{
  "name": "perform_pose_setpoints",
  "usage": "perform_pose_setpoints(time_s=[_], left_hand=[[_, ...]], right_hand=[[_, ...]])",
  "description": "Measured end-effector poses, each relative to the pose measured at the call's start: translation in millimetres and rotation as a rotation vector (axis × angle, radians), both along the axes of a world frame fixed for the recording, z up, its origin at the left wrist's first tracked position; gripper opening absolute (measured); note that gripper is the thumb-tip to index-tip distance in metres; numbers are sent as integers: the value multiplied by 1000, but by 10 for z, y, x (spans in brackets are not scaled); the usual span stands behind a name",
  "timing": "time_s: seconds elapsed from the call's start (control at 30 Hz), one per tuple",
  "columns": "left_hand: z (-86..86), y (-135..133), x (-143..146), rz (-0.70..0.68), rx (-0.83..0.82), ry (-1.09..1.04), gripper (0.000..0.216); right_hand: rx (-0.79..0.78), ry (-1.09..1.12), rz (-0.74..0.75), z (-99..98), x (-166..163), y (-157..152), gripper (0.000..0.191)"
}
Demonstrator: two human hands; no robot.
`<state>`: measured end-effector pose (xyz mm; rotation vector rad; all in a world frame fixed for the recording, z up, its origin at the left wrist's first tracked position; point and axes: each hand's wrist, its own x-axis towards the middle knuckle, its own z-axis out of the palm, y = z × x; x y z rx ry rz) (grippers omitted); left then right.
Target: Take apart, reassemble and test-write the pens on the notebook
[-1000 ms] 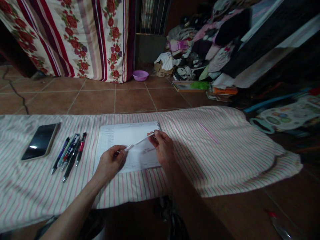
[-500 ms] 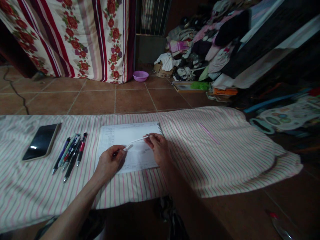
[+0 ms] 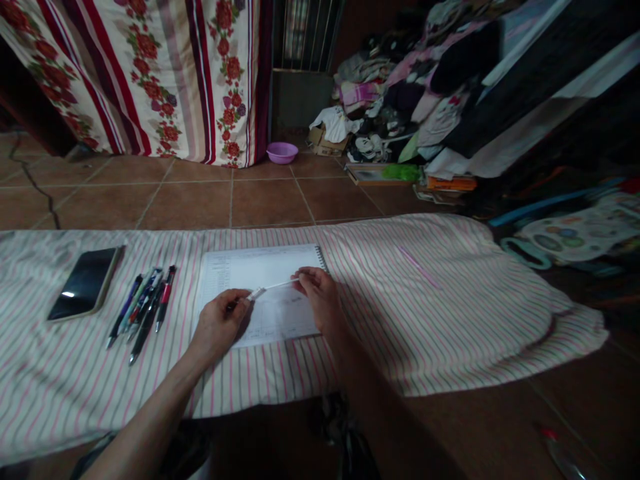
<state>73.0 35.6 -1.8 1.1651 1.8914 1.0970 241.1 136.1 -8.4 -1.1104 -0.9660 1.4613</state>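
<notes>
My left hand [image 3: 223, 318] pinches a short whitish pen barrel piece [image 3: 257, 293] over the spiral notebook [image 3: 280, 323]. Between the fingertips of my right hand [image 3: 317, 291] is a thin white stick, which looks like a pen refill [image 3: 281, 284]. Its left end meets the barrel piece; whether it has gone inside cannot be made out. The notebook lies open under both hands, showing a printed page. Off to the right, a slim pink tube [image 3: 419, 267] rests on the striped cloth [image 3: 370, 320].
Several pens [image 3: 145, 310] lie in a bunch left of the notebook, with a phone [image 3: 85, 283] beyond them. Past the cloth's far edge are a tiled floor [image 3: 195, 197], a purple basin [image 3: 283, 153] and a heap of clothes [image 3: 400, 93].
My right hand has brought the white refill lower and leftward, so its end now lines up with the barrel piece. My left hand has barely moved.
</notes>
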Motion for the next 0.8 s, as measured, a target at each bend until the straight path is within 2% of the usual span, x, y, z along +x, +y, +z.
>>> perform_pose_setpoints(time_s=[0.2, 0.33, 0.5, 0.63, 0.8], left_hand=[[-25, 7, -4, -26, -10, 20, 35], [-34, 11, 1, -22, -6, 0, 34], [9, 11, 8, -22, -11, 51, 32], [12, 10, 5, -42, 0, 76, 32], [-20, 7, 4, -27, -3, 57, 33]], right_hand=[[13, -75, 14, -19, 8, -6, 14], [111, -169, 6, -97, 33, 24, 11], [305, -325, 59, -93, 116, 45, 11], [471, -485, 261, -62, 170, -22, 14], [836, -887, 275, -140, 144, -169, 18]])
